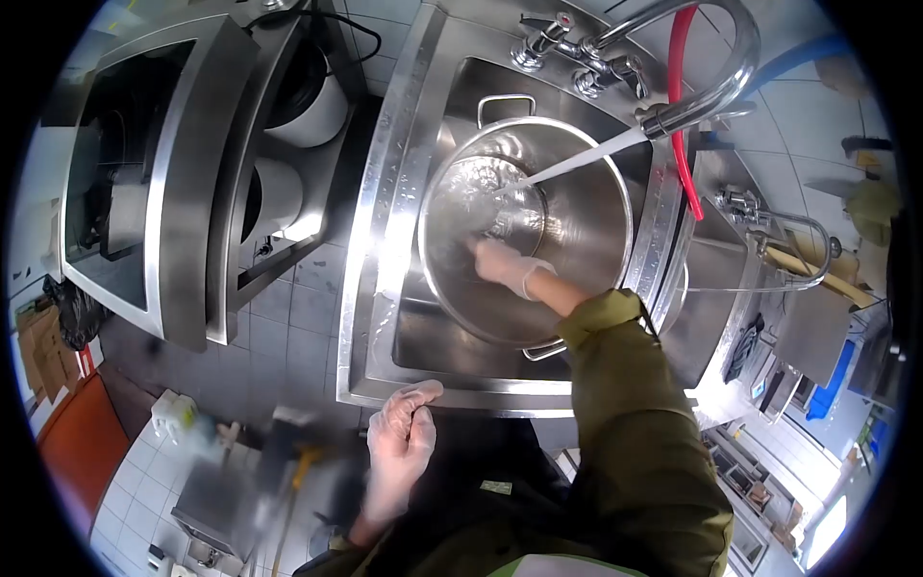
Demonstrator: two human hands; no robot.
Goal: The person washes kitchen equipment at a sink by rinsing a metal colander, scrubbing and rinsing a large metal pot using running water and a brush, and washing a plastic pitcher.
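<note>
A large steel pot (586, 221) with two loop handles stands in a metal sink (423, 337). Water runs from the curved faucet (663, 120) into it and splashes on the bottom. My right hand (500, 266), in a clear glove, reaches inside the pot; its fingers are curled, and what they hold, if anything, is hidden by splash and blur. My left hand (406, 433), also gloved, is closed near the sink's front edge, outside the pot, with its fingers folded and nothing visible in them.
A red hose (679, 115) hangs right of the faucet. Beside it is a second sink with another faucet (817, 240). Steel equipment (183, 183) with a dark glass front stands on the left. A yellow-handled tool (303, 466) is at lower left.
</note>
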